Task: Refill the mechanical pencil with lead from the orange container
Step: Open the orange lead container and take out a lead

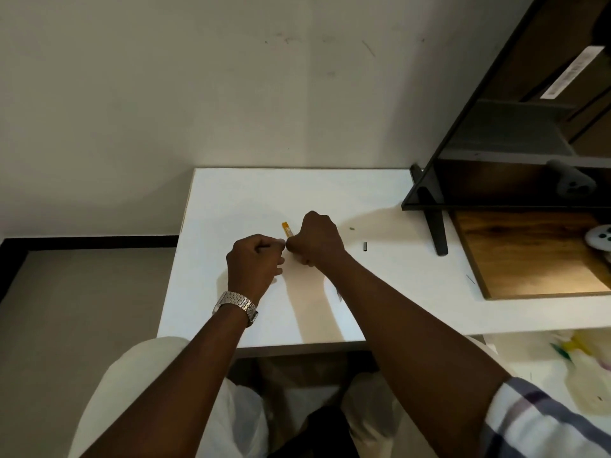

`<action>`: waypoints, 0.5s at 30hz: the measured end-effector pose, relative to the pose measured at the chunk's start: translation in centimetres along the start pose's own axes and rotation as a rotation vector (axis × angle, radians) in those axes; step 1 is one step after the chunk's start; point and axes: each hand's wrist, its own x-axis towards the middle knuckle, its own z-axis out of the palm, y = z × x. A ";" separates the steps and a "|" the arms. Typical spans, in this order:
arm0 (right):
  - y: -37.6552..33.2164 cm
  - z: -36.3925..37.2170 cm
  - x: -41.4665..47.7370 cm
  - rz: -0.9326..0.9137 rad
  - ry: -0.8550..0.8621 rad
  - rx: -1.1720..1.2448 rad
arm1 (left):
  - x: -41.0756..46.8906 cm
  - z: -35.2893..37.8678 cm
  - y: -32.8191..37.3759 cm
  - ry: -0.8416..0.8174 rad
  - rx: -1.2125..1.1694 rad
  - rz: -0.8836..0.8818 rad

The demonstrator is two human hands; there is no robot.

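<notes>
My right hand (317, 241) is closed in a fist on the orange lead container (286, 228), whose end sticks out up and left of the knuckles. My left hand (254, 264), with a metal watch on the wrist, is just left of it, thumb and fingers pinched on something thin and dark that looks like a lead (263, 248). The two hands nearly touch above the white table (231, 200). A thin pointed tip, perhaps the mechanical pencil (339, 295), shows on the table at the edge of my right forearm; the rest is hidden.
A small dark cap-like piece (365, 246) and a tiny pale piece (352, 228) lie right of my right hand. A loose thin lead (470, 279) lies near a wooden board (529, 259). A dark shelf unit (496, 160) stands at the back right.
</notes>
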 end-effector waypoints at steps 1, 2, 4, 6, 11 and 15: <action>0.1 -0.2 0.0 0.022 -0.004 0.039 | 0.1 0.1 0.0 -0.001 0.001 -0.004; 0.4 -0.3 -0.1 0.040 -0.006 0.082 | 0.2 0.2 0.0 -0.005 0.003 -0.007; 0.8 -0.6 -0.7 0.065 -0.002 0.176 | 0.5 0.3 -0.2 -0.014 -0.008 -0.020; 1.1 -0.8 -1.5 0.089 -0.001 0.252 | 0.9 0.3 -0.5 -0.041 -0.044 -0.060; 1.8 -0.7 -4.5 0.059 0.008 0.302 | 1.2 0.7 -0.7 -0.156 -0.167 -0.189; 2.9 -0.3 -5.7 0.050 0.030 0.358 | 1.0 1.1 -0.4 -0.200 -0.177 -0.158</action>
